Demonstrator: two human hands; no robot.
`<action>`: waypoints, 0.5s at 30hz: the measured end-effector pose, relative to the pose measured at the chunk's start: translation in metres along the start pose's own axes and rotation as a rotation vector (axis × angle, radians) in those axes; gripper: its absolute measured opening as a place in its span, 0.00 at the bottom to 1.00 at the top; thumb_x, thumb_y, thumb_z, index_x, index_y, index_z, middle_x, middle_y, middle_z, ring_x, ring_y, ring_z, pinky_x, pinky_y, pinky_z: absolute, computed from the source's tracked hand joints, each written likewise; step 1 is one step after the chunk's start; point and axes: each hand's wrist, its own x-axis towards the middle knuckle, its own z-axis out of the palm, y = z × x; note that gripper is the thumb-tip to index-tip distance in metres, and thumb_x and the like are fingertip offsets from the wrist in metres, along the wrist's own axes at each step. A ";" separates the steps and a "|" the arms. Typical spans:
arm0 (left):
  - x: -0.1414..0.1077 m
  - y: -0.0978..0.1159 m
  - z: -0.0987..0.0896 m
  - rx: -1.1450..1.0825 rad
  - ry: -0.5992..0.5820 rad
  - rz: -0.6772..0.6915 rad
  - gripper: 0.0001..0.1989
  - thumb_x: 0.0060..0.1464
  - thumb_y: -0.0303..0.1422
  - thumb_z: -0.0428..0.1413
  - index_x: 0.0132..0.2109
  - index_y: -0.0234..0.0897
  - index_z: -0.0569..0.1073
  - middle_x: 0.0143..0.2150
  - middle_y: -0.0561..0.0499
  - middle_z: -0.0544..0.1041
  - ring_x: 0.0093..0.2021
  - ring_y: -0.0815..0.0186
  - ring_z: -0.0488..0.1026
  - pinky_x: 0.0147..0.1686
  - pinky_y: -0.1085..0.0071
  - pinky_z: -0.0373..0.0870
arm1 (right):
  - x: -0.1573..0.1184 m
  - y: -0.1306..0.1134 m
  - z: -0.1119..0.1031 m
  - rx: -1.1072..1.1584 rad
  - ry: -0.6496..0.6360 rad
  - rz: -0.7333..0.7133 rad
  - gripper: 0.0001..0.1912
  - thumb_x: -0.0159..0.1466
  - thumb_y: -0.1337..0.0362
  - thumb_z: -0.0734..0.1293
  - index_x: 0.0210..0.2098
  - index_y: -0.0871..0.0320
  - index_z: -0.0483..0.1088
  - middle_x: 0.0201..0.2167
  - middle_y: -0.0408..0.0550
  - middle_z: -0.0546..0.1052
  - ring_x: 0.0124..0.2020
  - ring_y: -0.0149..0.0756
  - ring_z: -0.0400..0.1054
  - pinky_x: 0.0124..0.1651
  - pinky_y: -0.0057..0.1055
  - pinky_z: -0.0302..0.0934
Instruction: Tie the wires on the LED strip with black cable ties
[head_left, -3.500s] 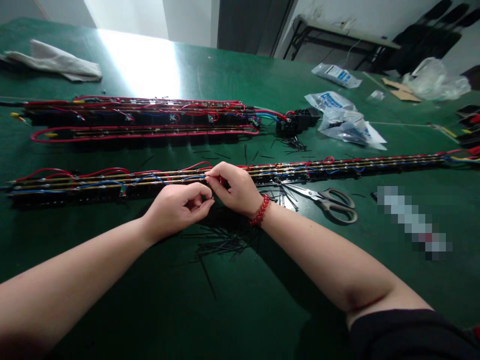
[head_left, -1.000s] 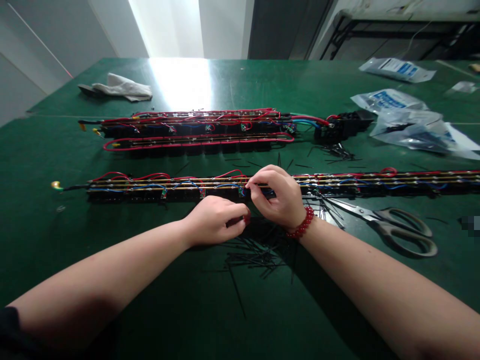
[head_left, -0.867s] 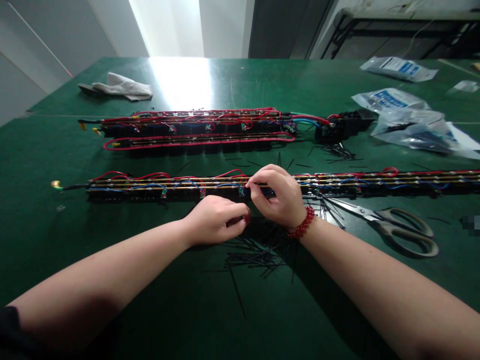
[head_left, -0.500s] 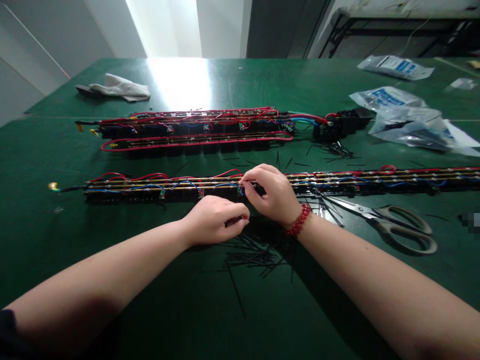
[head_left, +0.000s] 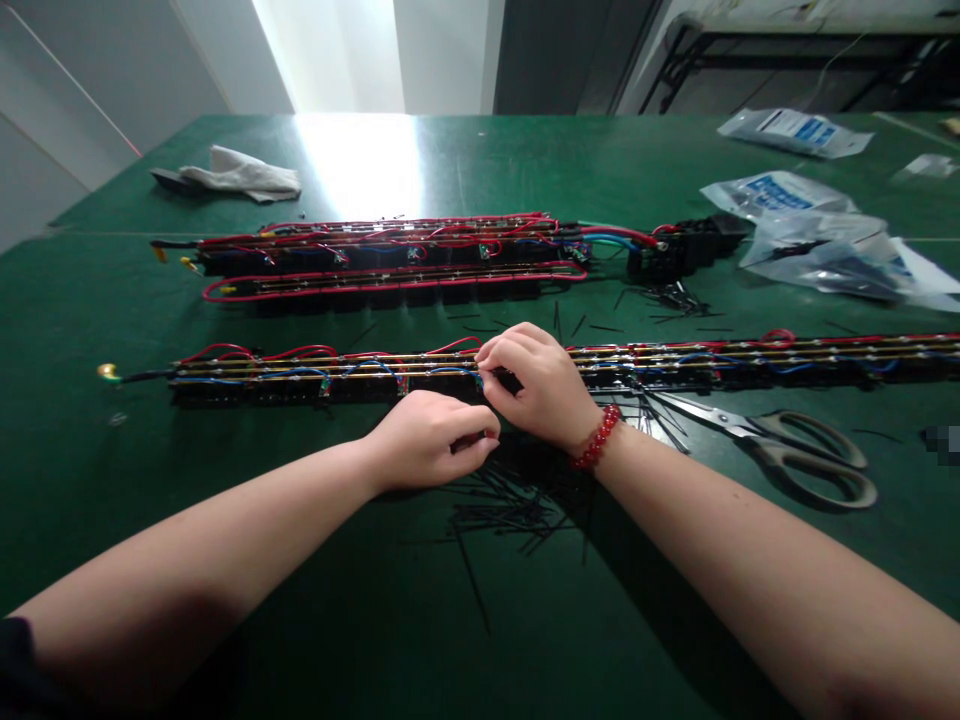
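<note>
A long black wired strip (head_left: pixel 360 372) with brass-coloured rods, red and blue wires and small circuit boards lies across the green table. My right hand (head_left: pixel 536 375), a red bead bracelet at its wrist, reaches over the strip. Its thumb and fingers are pinched at the rods; whatever they hold is too small to make out. Just in front of the strip is my left hand (head_left: pixel 442 437), thumb and fingertips pressed together, with their contents hidden. Several thin black cable ties (head_left: pixel 517 515) lie loose below my hands.
Scissors (head_left: pixel 780 450) lie right of my right wrist, blades toward the strip. Behind stands a second wired assembly (head_left: pixel 390 245) with a black connector end. Plastic bags (head_left: pixel 817 240) are at the right, and a whitish glove or cloth (head_left: pixel 247 178) sits back left.
My right hand has shifted very slightly up and left over the strip, still pinched. My left hand and the strip have stayed in place.
</note>
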 end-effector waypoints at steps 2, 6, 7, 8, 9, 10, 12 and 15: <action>0.000 0.002 -0.001 0.052 0.031 0.027 0.10 0.65 0.34 0.49 0.38 0.38 0.74 0.27 0.55 0.77 0.27 0.71 0.72 0.30 0.72 0.63 | 0.000 -0.001 0.000 0.003 0.002 -0.007 0.06 0.60 0.72 0.64 0.30 0.55 0.66 0.34 0.48 0.79 0.39 0.40 0.69 0.46 0.40 0.66; 0.001 0.010 -0.012 0.385 0.200 0.118 0.10 0.65 0.32 0.49 0.39 0.38 0.75 0.33 0.51 0.80 0.34 0.65 0.73 0.39 0.65 0.65 | 0.000 -0.001 -0.001 0.021 0.023 -0.011 0.07 0.63 0.70 0.65 0.29 0.55 0.68 0.35 0.48 0.79 0.39 0.39 0.68 0.46 0.40 0.67; 0.003 0.011 -0.016 0.469 0.244 0.112 0.10 0.65 0.32 0.49 0.40 0.38 0.75 0.34 0.51 0.80 0.36 0.63 0.73 0.40 0.64 0.65 | 0.000 -0.001 -0.001 0.028 0.027 -0.010 0.08 0.64 0.70 0.65 0.29 0.55 0.69 0.35 0.48 0.79 0.39 0.39 0.68 0.46 0.40 0.67; 0.006 0.012 -0.020 0.539 0.279 0.074 0.09 0.65 0.32 0.49 0.41 0.38 0.75 0.36 0.50 0.81 0.38 0.62 0.74 0.42 0.63 0.65 | 0.000 -0.001 -0.001 0.035 0.027 -0.011 0.08 0.65 0.69 0.65 0.29 0.55 0.69 0.35 0.48 0.79 0.39 0.39 0.68 0.46 0.40 0.67; 0.010 0.012 -0.024 0.592 0.300 0.004 0.10 0.65 0.32 0.49 0.43 0.39 0.75 0.38 0.49 0.81 0.39 0.61 0.74 0.43 0.62 0.65 | 0.000 -0.001 -0.001 0.039 0.029 -0.013 0.08 0.65 0.69 0.65 0.29 0.55 0.70 0.35 0.48 0.79 0.39 0.38 0.68 0.46 0.40 0.67; 0.014 0.011 -0.027 0.626 0.297 -0.102 0.11 0.66 0.32 0.48 0.43 0.38 0.75 0.39 0.48 0.81 0.41 0.59 0.74 0.43 0.61 0.64 | 0.000 0.000 -0.001 0.039 0.032 -0.016 0.08 0.65 0.69 0.65 0.29 0.55 0.70 0.35 0.48 0.79 0.39 0.38 0.68 0.46 0.39 0.67; 0.024 0.005 -0.029 0.650 0.203 -0.348 0.14 0.67 0.33 0.45 0.44 0.37 0.74 0.39 0.46 0.80 0.43 0.56 0.75 0.42 0.59 0.64 | 0.001 0.000 0.000 0.032 0.047 -0.020 0.09 0.65 0.69 0.65 0.28 0.56 0.71 0.35 0.48 0.79 0.38 0.38 0.68 0.45 0.39 0.68; 0.034 -0.006 -0.027 0.616 0.008 -0.529 0.18 0.69 0.35 0.41 0.45 0.36 0.75 0.41 0.44 0.79 0.41 0.55 0.76 0.37 0.61 0.64 | 0.001 0.000 0.000 0.023 0.064 -0.021 0.10 0.66 0.68 0.66 0.28 0.56 0.72 0.33 0.48 0.79 0.37 0.37 0.68 0.45 0.38 0.68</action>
